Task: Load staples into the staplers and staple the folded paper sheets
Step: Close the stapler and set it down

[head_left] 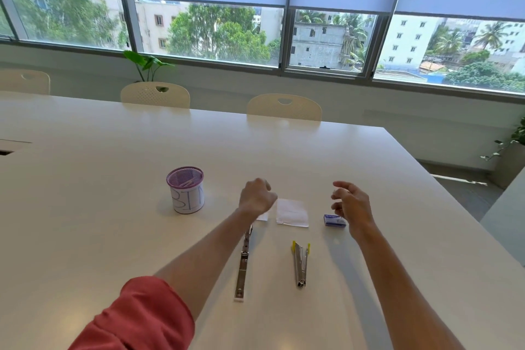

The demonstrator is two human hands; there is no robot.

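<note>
1. Hovering at centre frame, the left hand (257, 196) is loosely curled and holds nothing.
2. The opened stapler (243, 266) lies lower centre: rigid metal, best gripped mid-body.
3. The folded paper (292, 212) looks light and flimsy.
4. The right hand (352, 204), relaxed and unladen, hangs beside the staple box (334, 220).

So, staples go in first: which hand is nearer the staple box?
Right. The right hand hovers just above the staple box; the left hand is across the folded paper.
</note>
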